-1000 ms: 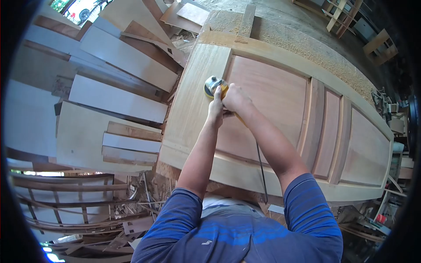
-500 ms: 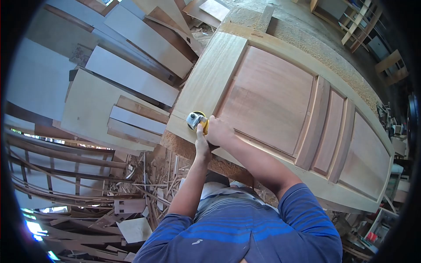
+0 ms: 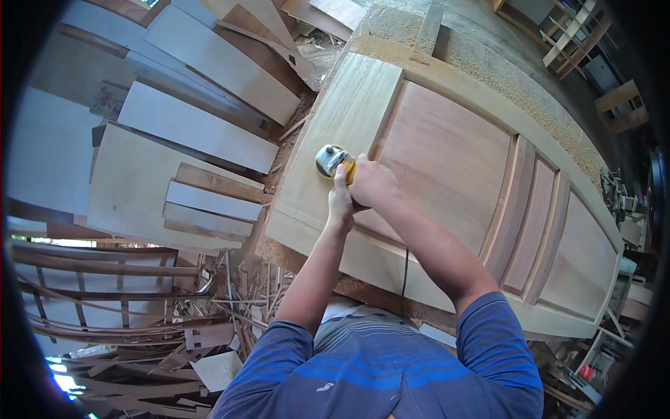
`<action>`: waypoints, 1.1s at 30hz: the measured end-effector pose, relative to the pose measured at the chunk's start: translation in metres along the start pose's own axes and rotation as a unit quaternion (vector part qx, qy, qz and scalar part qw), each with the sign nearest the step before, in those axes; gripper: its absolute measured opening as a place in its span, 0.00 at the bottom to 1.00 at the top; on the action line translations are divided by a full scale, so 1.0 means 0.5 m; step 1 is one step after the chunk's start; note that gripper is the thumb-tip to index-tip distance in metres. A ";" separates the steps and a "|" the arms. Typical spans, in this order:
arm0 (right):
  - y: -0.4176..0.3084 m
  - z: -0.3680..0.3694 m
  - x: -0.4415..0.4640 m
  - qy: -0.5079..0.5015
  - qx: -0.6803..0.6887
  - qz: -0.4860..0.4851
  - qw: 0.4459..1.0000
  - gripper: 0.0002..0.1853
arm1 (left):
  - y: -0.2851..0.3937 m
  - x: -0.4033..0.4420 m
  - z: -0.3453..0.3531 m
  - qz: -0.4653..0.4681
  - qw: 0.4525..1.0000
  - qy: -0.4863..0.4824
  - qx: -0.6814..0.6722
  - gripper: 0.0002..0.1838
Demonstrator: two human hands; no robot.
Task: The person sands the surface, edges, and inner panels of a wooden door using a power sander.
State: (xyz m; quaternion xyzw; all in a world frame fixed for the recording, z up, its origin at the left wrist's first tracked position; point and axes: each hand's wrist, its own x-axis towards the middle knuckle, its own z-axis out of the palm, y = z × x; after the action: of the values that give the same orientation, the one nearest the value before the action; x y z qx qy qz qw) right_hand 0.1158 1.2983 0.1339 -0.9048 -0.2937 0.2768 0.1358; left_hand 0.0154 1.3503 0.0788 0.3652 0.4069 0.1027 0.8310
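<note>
Both my hands are closed around a yellow and silver angle grinder. Its round disc end rests on or just over the pale end rail of a wooden panelled door; I cannot tell if it touches. My left hand grips the near side of the tool, thumb up along the body. My right hand wraps the body from the right, beside the edge of the large reddish panel. A dark power cord hangs from the tool over the door's near edge.
Sawdust covers the worktable beyond the door, where a wood block sticks out. White and brown boards lean at the left. Wood scraps litter the floor at lower left. Shelving stands at far right.
The angle grinder and both hands have moved away from my body and to the right, up along the door's end rail. The cord now shows below my right forearm.
</note>
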 end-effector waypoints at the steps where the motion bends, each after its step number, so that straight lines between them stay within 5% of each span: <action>1: 0.000 -0.035 0.012 0.000 0.021 0.012 1.000 0.36 | 0.005 0.033 0.018 0.007 0.999 -0.029 -0.017 0.45; 16: 0.104 -0.280 0.351 0.059 0.062 0.165 0.983 0.31 | 0.176 0.409 0.291 -0.019 0.986 -0.110 0.126 0.45; 23: 0.149 -0.350 0.462 0.089 0.078 0.203 0.972 0.28 | 0.235 0.525 0.383 -0.035 0.970 -0.156 0.183 0.53; 33: 0.105 -0.226 0.321 0.043 0.088 0.147 0.984 0.34 | 0.177 0.351 0.241 -0.033 0.977 -0.117 0.174 0.50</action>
State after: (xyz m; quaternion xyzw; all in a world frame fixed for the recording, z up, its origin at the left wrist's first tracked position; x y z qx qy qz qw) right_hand 0.3137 1.3449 0.1365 -0.9335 -0.1262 0.2798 0.1855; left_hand 0.2307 1.4320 0.0829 0.4999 0.3300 -0.0403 0.7997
